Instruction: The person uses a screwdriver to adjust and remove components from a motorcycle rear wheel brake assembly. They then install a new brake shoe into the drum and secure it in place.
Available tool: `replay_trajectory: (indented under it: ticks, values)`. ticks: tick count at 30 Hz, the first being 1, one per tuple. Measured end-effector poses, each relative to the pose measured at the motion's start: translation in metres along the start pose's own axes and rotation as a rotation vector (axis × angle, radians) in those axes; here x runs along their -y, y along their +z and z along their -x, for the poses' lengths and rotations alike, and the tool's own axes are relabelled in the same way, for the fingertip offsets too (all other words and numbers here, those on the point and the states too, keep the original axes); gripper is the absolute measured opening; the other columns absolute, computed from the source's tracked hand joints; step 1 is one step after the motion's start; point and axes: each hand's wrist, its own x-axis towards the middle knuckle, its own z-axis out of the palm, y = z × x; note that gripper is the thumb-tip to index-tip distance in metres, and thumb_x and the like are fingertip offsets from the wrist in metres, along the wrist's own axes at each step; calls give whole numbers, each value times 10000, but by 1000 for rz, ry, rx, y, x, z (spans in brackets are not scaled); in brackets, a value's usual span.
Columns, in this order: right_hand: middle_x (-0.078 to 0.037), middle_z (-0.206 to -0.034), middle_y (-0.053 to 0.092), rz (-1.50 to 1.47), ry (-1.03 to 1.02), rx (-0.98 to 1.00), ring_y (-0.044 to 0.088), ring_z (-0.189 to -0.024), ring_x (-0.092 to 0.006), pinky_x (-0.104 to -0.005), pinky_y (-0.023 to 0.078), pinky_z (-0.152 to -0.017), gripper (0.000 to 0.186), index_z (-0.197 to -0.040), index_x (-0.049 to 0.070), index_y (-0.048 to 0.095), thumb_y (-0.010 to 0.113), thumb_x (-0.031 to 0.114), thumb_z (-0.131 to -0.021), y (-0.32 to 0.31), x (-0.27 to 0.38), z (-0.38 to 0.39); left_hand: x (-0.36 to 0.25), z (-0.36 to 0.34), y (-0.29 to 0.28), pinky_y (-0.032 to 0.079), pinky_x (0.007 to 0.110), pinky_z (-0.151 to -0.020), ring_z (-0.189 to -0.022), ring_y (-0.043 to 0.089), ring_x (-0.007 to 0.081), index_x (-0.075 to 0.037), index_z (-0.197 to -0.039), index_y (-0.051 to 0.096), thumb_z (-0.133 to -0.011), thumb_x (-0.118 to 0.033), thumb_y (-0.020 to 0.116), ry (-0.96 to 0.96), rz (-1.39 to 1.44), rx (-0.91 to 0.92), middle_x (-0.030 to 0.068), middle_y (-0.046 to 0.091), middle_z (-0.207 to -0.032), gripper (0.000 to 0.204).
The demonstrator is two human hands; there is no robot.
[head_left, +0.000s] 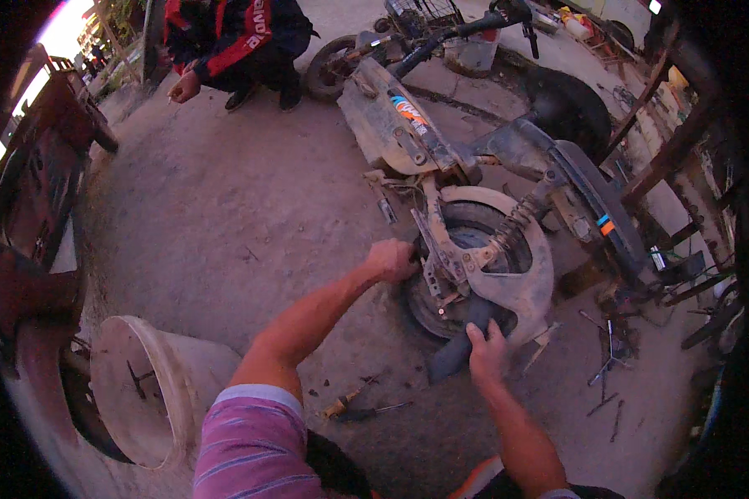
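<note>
A dusty scooter (408,125) lies on its side on the ground, its rear wheel (429,320) facing me. My left hand (393,260) is closed at the wheel's left edge, apparently round the tire; its fingertips are partly hidden. My right hand (488,348) is closed on a dark, flat, rubber-like piece (451,358) that sticks out below the wheel, with the thumb lying along it. A pale curved fender (534,291) and a coil spring shock (520,223) sit beside the wheel.
A large pale bucket (162,366) lies tipped at the left. A yellow-handled screwdriver (341,405) is on the ground near me; a metal wrench (607,366) lies at the right. Another person (241,41) squats at the far left. Behind the scooter stands a white bucket (472,56).
</note>
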Motion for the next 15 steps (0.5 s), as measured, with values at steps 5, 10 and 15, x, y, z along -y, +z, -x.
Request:
replay_trajectory:
  ticks: [5, 10, 15]
  values:
    - [-174, -1170, 695, -1, -111, -31, 657, -1042, -299, -414, 492, -959, 501, -1234, -53, 642, 694, 356, -950, 6, -29, -7, 16, 19, 2, 547, 510, -788, -907, 700, 421, -28, -1103, 698, -875, -369, 657, -1, 322, 43, 246, 724, -996, 412]
    - [-154, -1207, 693, -170, 129, 116, 643, -1116, -287, -399, 482, -997, 559, -1263, -63, 630, 711, 382, -934, 6, -54, -11, 22, 26, 0, 527, 484, -796, -935, 694, 378, -17, -1155, 680, -893, -344, 682, -28, 385, -21, 234, 705, -995, 419]
    - [-152, -1246, 674, -229, 120, 117, 628, -1142, -282, -401, 475, -1015, 622, -1285, -57, 612, 735, 421, -906, 8, -43, -8, 11, 32, 2, 539, 484, -902, -1113, 665, 383, -76, -1213, 692, -907, -378, 691, 4, 154, -176, 196, 664, -1171, 430]
